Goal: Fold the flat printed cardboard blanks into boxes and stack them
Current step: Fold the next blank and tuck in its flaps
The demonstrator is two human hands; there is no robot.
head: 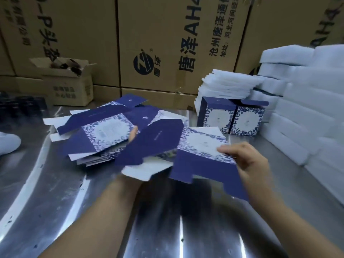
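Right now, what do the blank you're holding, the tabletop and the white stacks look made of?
Held blank: thin cardboard, matte blue-white print, plain white underside. Tabletop: metal, probably stainless steel, streaky bright reflections. White stacks: likely foam sheets, soft matte edges; too blurred to be sure.

Bare forearms (104, 205); bare hands (247, 161)
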